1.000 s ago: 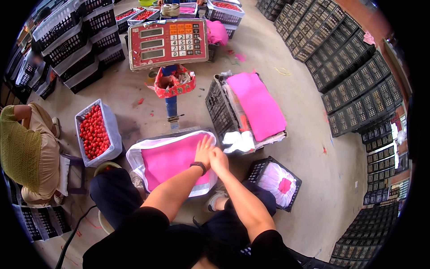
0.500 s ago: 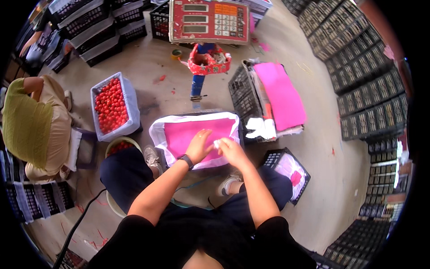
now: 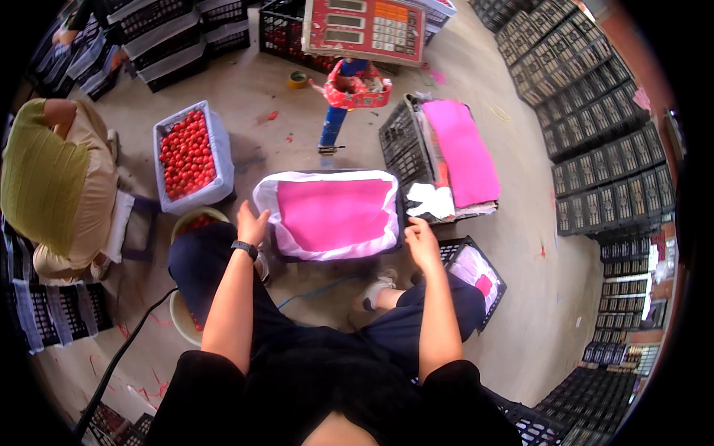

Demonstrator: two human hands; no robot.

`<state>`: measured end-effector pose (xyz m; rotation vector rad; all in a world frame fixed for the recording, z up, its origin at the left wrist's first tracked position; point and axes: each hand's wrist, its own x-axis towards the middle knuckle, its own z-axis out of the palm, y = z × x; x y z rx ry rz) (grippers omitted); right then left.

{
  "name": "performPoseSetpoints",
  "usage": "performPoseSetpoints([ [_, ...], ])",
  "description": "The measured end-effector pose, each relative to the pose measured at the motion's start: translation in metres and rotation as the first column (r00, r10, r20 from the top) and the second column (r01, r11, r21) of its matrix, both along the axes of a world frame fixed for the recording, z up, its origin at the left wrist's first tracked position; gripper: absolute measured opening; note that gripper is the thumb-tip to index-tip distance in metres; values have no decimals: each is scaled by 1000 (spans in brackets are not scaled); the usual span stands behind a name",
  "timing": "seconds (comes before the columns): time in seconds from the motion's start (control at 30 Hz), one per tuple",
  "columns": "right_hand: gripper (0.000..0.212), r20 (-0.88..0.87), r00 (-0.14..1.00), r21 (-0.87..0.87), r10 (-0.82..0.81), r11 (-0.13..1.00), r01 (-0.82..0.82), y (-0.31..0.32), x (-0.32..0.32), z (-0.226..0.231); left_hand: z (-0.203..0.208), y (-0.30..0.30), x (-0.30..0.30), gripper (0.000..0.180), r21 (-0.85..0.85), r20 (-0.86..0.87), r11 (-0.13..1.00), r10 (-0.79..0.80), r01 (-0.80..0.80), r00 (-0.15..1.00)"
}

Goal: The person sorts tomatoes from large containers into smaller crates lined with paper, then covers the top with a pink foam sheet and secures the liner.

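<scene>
Before me is a crate with a white liner (image 3: 269, 182) folded over its rim and a pink sheet (image 3: 335, 215) lying flat inside. My left hand (image 3: 253, 223) is beside the crate's left edge, open, with thumb and fingers apart and nothing in it. At the right edge, my right hand (image 3: 422, 241) has its fingers curled together; whatever may be in them is hidden. Just beyond that hand, white gloves (image 3: 431, 201) hang on a dark crate (image 3: 398, 137) topped by a stack of pink sheets (image 3: 462, 152).
A lined crate of small red tomatoes (image 3: 187, 156) stands at left, with a tub (image 3: 182, 320) beside my leg. A red scale (image 3: 364, 30) on a blue post rises ahead. Another person (image 3: 56, 178) sits at far left. Stacked crates (image 3: 610, 149) line the right side.
My hands were together over the pink sheet, the right pinching a small white bit. They have parted to either side of the crate. The view has shifted slightly.
</scene>
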<state>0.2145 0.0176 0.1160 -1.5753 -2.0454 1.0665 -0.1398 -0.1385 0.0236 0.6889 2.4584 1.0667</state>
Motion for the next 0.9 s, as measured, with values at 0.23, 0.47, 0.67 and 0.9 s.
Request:
performPoseSetpoints([
  [0.23, 32, -238, 871, -77, 430, 886, -458, -64, -149, -8, -6, -11, 5, 22, 289, 701, 947, -109, -141, 705],
  [0.47, 31, 186, 869, 145, 459, 862, -486, -81, -246, -44, 9, -7, 11, 24, 361, 845, 884, -175, -298, 506],
  [0.67, 19, -339, 914, -89, 222, 960, -266, -75, -245, -72, 16, -7, 14, 23, 428, 758, 882, -231, -197, 610],
  [0.9, 25, -621, 755, -684, -209, 615, -392, -64, -233, -79, 17, 1, 26, 62, 433, 183, 857, -386, 278, 904],
])
